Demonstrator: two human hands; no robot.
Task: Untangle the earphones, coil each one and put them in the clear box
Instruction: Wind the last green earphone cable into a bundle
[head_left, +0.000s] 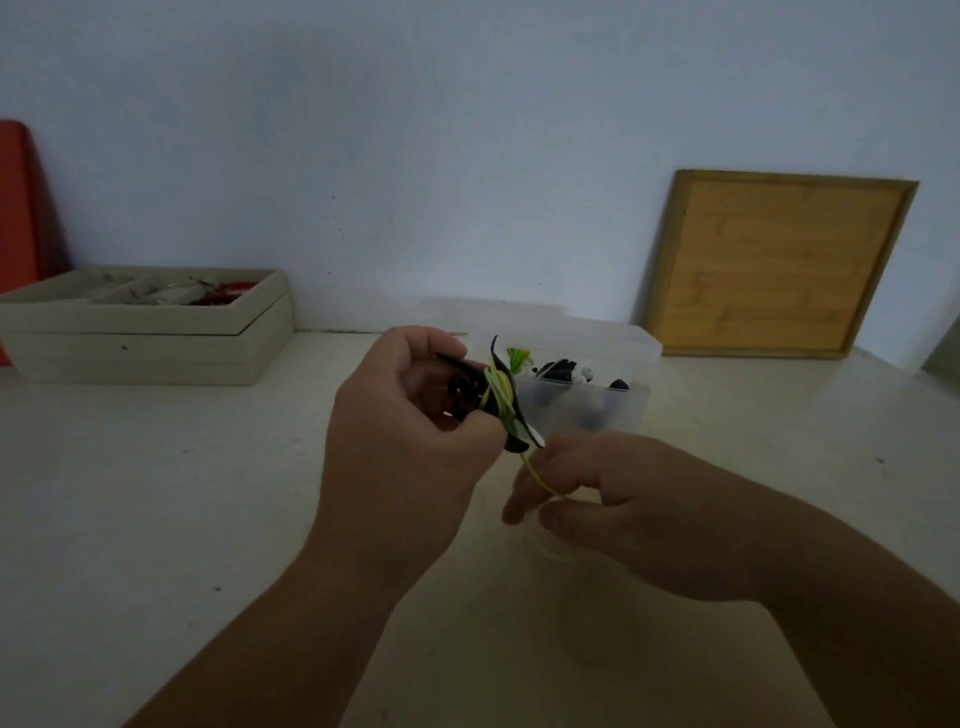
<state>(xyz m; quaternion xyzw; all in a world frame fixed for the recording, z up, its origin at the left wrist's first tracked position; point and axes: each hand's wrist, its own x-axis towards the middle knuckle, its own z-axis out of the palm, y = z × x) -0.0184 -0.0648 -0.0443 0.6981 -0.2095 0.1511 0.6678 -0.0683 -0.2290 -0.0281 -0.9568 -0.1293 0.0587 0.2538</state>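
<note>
Left hand (400, 431): raised above the counter, my fingers and thumb curled round a black earphone coil, gripping it by its left side.
Black earphone coil (462, 392): a small bundle of dark loops held in the air just in front of the clear box; one black end sticks up and another points down to the right.
Yellow-green cord (497, 395): wound several times round the middle of the black coil, with a loose length running down and right to my other hand.
Right hand (623, 509): lower and nearer than the left, my thumb and fingertips pinching the loose length of the cord (the fingertips are blurred, so I cannot tell exactly where they meet).
Clear box (587, 410): sits on the counter just beyond my hands, open on top, with black, white and green pieces inside.
Counter (156, 493): pale, running back to the wall.
Beige tray (150, 338): far left against the wall, divided into compartments holding small items too dim to make out.
Wooden board (779, 265): far right, leaning against the wall.
</note>
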